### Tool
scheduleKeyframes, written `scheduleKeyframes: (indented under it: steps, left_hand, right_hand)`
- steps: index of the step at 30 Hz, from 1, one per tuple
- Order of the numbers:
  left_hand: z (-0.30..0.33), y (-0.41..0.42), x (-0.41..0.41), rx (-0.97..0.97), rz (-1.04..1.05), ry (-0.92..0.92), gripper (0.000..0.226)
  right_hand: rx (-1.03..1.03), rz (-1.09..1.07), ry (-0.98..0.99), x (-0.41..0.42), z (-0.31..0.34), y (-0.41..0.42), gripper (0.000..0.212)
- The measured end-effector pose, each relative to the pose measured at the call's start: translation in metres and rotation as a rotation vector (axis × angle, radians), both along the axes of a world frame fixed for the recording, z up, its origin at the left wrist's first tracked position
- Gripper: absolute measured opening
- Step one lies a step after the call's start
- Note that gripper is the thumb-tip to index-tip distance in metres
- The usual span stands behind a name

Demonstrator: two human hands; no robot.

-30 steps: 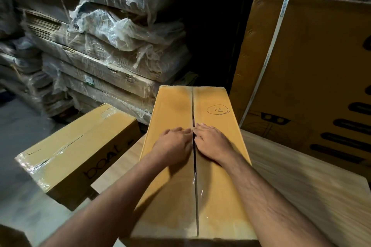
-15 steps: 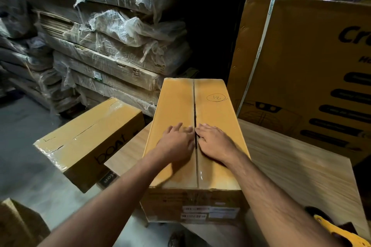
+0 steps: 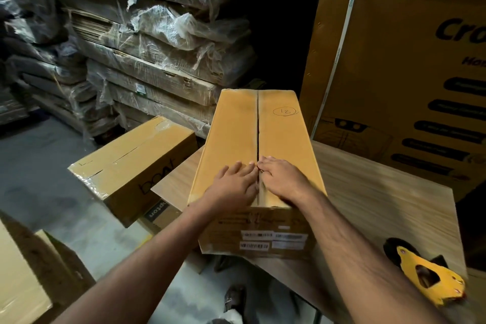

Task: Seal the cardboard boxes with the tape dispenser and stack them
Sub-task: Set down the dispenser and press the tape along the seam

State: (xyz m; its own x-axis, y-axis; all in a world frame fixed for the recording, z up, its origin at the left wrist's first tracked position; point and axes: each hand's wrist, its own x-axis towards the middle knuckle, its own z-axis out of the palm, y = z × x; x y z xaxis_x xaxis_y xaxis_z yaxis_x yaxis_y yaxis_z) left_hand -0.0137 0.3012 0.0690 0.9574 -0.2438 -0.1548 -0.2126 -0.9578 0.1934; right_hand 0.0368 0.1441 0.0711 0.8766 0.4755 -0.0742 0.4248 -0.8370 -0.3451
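Observation:
A long cardboard box (image 3: 284, 134) marked "12" lies lengthways on a wooden table (image 3: 381, 205). Its two top flaps meet along a dark centre seam, with clear tape over the near part. My left hand (image 3: 234, 187) lies flat on the left flap beside the seam. My right hand (image 3: 285, 181) lies flat on the right flap, fingertips at the seam. A yellow tape dispenser (image 3: 426, 276) rests on the table's near right corner, apart from both hands. A second taped box (image 3: 131, 166) printed "boat" sits lower to the left.
Shrink-wrapped stacks of flat cardboard (image 3: 157, 47) fill the back left. A large printed carton (image 3: 407, 73) stands behind the table at right. Another brown box (image 3: 29, 279) is at the lower left on the grey floor (image 3: 39, 166). My foot (image 3: 234, 297) shows below the table edge.
Both hands have slid back along the seam toward the box's near end. The view has pulled back, bringing the box's labelled front face and the tape dispenser into sight.

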Motion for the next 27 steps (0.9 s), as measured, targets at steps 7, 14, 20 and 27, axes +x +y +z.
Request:
scheduleKeyframes:
  steps: [7,14,20,27]
  left_hand:
    - [-0.003,0.0,-0.008,-0.019,0.018,-0.094,0.054]
    - [0.005,0.013,-0.019,-0.198,-0.153,-0.035,0.056]
    - [-0.01,0.032,-0.044,0.033,-0.182,-0.201,0.061]
    - [-0.015,0.021,-0.064,0.052,-0.101,-0.278,0.065]
  right_hand:
    - [0.043,0.007,-0.008,-0.047,0.008,-0.002,0.048]
    - [0.192,-0.05,-0.377,-0.096,-0.028,-0.006,0.038]
    - [0.249,-0.149,-0.585,-0.106,-0.045,0.005,0.035]
    - [0.256,-0.462,-0.555,-0.155,-0.053,0.042,0.037]
